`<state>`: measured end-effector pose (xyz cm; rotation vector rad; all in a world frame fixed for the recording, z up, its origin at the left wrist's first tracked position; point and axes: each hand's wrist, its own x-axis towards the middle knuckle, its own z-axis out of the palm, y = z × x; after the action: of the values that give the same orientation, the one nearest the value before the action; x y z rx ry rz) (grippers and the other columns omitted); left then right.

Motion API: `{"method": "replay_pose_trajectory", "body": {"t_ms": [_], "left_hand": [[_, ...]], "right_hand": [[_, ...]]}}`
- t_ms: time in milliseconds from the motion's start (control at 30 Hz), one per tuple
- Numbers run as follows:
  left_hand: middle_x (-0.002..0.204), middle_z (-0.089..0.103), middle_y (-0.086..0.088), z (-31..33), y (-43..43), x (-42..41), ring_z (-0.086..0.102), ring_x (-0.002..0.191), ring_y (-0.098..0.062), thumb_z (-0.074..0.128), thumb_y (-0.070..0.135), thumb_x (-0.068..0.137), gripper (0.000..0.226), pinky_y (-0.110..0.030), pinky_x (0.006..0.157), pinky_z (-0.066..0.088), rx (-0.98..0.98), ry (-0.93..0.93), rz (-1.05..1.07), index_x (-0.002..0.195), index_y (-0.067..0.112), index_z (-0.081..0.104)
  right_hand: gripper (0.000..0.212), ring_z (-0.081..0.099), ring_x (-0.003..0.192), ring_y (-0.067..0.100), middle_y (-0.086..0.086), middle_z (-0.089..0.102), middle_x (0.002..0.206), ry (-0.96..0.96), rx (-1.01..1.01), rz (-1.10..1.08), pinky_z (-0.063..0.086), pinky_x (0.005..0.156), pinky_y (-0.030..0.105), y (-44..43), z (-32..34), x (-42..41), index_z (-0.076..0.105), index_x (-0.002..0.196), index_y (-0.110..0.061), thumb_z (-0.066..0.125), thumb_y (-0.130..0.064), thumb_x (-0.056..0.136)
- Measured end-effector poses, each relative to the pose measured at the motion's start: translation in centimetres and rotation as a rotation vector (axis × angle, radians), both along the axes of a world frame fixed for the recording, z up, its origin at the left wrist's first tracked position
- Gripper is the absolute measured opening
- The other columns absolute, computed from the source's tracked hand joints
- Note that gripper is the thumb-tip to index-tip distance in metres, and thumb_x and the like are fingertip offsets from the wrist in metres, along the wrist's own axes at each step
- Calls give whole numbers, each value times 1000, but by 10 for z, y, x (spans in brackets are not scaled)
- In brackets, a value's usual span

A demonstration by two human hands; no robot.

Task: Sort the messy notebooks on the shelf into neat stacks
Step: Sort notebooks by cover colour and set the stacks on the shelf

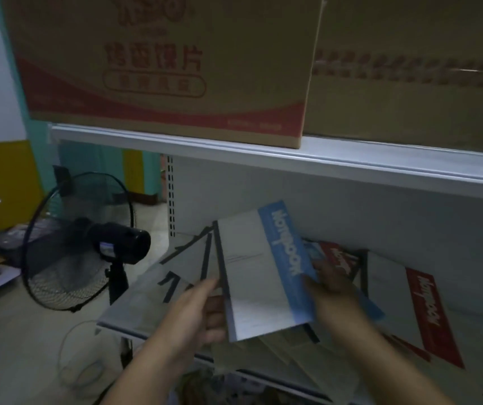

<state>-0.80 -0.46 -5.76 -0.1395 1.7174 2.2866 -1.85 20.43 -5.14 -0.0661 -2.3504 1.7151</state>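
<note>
I hold a white notebook with a blue title band (258,273) tilted above the shelf (129,314). My left hand (202,314) grips its lower left edge, and my right hand (331,283) grips its right edge over the blue band. A red-banded notebook (415,314) lies flat on the shelf to the right. Another red-banded one (338,257) shows behind my right hand. Several white notebooks with dark spines (193,258) lie fanned on the shelf's left part.
Two cardboard boxes (158,68) (410,83) stand on the upper shelf (263,153), low over the notebooks. A black standing fan (79,244) is on the floor to the left, with a cable coil (85,366) beside it.
</note>
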Motion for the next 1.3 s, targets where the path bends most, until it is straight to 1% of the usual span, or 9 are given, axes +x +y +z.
{"method": "replay_pose_trajectory", "body": {"t_ms": [100, 267, 433, 500, 567, 633, 833, 967, 1300], "left_hand": [[100, 67, -10, -7, -6, 4, 63, 89, -29, 47, 6, 95, 24, -39, 65, 54, 21, 27, 83, 112, 21, 55], [107, 65, -11, -18, -40, 3, 62, 93, -30, 49, 2, 92, 37, -45, 77, 54, 145, 47, 248, 122, 25, 49], [111, 68, -8, -29, -49, 7, 64, 95, -31, 50, -2, 90, 48, -41, 67, 55, 198, 21, 126, 125, 31, 53], [112, 68, -7, -31, -51, 7, 65, 97, -30, 48, -3, 91, 50, -43, 70, 55, 214, 43, 146, 127, 31, 51], [111, 67, -6, -32, -55, 7, 64, 95, -30, 46, -2, 92, 51, -43, 71, 53, 215, 54, 235, 131, 32, 47], [110, 65, -6, -35, -62, 8, 62, 93, -29, 44, -3, 93, 53, -40, 66, 52, 242, 51, 315, 133, 31, 44], [110, 65, -9, -45, -75, 21, 61, 90, -31, 42, -1, 92, 50, -31, 48, 49, 311, 34, 378, 129, 31, 49], [106, 64, -9, -46, -83, 22, 58, 90, -31, 40, -1, 92, 45, -36, 60, 47, 338, 58, 442, 122, 30, 51], [108, 65, -9, -47, -87, 29, 59, 95, -33, 42, -1, 91, 44, -39, 67, 50, 281, 36, 454, 122, 27, 55]], "right_hand": [[24, 64, 73, -1, -13, 66, 93, -70, -79, 215, 49, 57, 10, -30, -3, 9, 57, 93, -35, 55, -10, 93], [64, 56, 117, 1, -18, 62, 123, -66, 26, 533, 49, 92, 23, -45, -3, 12, 56, 126, -36, 46, -6, 71], [32, 56, 108, -11, -31, 61, 114, -9, 298, 509, 47, 90, 22, -60, -2, 5, 56, 111, -54, 62, -32, 89], [33, 55, 113, -2, -20, 59, 122, 13, 499, 505, 48, 96, 35, -65, -2, -1, 52, 119, -48, 60, -42, 88], [55, 26, 141, 16, -4, 29, 153, -72, 880, 485, 23, 116, 48, -63, -8, -14, 29, 143, -37, 50, -38, 92], [60, 5, 146, 20, -1, 8, 159, -160, 1118, 385, 7, 119, 43, -61, -13, -20, 19, 149, -30, 44, -25, 94], [47, 22, 142, 13, -6, 23, 156, -4, 979, 227, 26, 111, 26, -57, -24, -14, 32, 146, -26, 37, -21, 99], [41, 32, 138, 10, -8, 34, 151, 39, 881, 166, 30, 109, 25, -51, -25, -12, 42, 140, -27, 39, -34, 100], [23, 61, 86, -2, -15, 67, 92, 194, 384, -22, 43, 72, 15, -45, -5, -6, 70, 110, -20, 54, -20, 94]]}}
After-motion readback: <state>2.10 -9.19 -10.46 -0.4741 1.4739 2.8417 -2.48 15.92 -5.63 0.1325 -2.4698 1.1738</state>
